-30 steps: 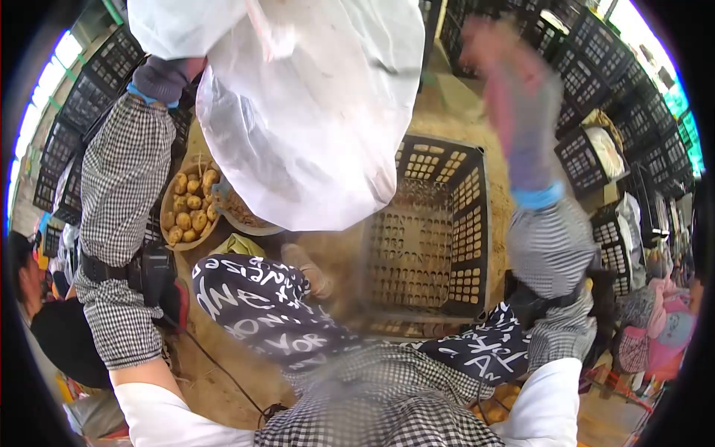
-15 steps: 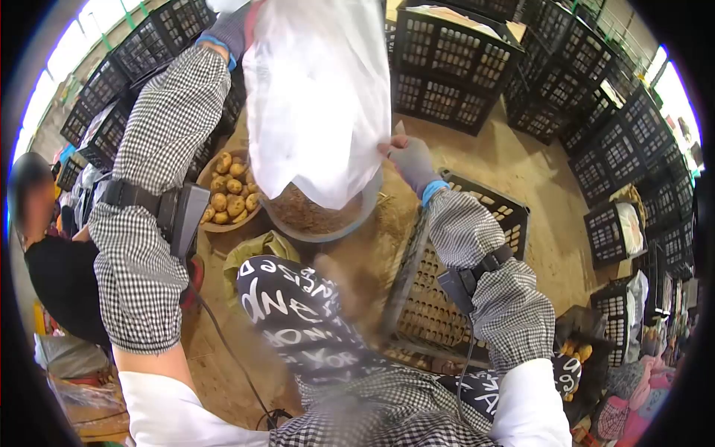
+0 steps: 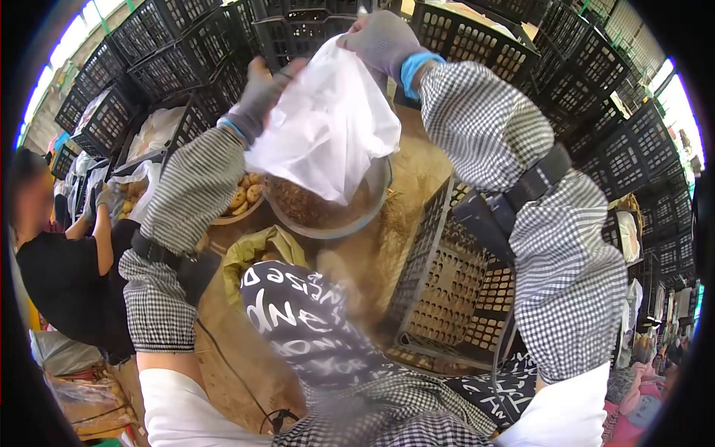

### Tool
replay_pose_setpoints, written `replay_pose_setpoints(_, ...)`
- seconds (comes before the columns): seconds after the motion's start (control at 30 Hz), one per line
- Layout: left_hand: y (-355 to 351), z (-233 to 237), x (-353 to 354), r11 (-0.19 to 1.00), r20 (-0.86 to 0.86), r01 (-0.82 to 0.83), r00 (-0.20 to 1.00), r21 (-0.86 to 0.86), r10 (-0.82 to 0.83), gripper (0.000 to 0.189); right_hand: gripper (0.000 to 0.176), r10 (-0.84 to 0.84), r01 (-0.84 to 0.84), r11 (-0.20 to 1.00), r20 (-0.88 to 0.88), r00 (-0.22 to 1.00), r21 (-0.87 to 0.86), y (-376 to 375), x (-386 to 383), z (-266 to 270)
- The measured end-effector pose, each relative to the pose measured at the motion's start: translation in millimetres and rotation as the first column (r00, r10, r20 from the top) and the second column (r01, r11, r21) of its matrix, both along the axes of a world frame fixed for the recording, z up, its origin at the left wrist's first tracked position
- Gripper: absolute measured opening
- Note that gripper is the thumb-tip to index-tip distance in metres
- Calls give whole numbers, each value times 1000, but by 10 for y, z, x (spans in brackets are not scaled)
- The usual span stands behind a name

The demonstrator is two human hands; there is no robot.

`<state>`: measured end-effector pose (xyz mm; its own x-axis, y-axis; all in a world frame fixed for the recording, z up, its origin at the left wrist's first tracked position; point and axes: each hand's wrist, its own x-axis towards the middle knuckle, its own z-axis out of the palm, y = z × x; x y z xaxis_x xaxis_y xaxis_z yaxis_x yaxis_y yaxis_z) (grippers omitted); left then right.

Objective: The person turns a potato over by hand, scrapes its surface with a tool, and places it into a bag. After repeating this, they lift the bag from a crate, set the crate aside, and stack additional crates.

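Note:
A white plastic bag [image 3: 328, 123] hangs in front of me, bunched toward its top, its lower corner over a round tub [image 3: 350, 223] with brown crumbly matter inside. My right hand [image 3: 383, 45], in a grey glove, pinches the bag's upper edge. At the bag's left side is my left hand [image 3: 262, 97], also gloved, slightly blurred, with thumb and fingers apart. Partly behind my left sleeve, potatoes [image 3: 242, 197] lie in a round basin. Right of my legs stands a black plastic crate [image 3: 439, 290] with slotted walls.
Stacked black crates [image 3: 477, 37] line the back and the right side. An olive-green sack [image 3: 272, 242] sits by my knee. At the left, a person in a black top [image 3: 63, 276] reaches toward a lined crate of potatoes. A cable [image 3: 231, 365] trails along the floor.
My right hand has risen from the bag's lower right side to its top. My left hand has come down and its fingers have spread. The bag is now more gathered and hangs shorter.

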<state>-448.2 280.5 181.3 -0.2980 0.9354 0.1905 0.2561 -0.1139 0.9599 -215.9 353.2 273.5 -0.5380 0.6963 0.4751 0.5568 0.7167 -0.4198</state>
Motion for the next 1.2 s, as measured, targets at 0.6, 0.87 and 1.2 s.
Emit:
replay_pose_setpoints(0.6, -180, 834, 1259, 927, -264, 92, 965, 364, 7, 62, 18, -149, 33, 948, -352, 924, -315, -135, 78, -550)
replay_pose_setpoints(0.87, -385, 152, 1755, 769, 626, 435, 451, 468, -636, 34, 35, -123, -630, 691, -917, 380, -354, -985, 579, -431)
replay_pose_setpoints(1.2, -789, -308, 2955, 774, 904, 509, -16, 376, -428, 35, 55, -426, -326, 636, -670, 607, -699, -2494, 2780, -888)
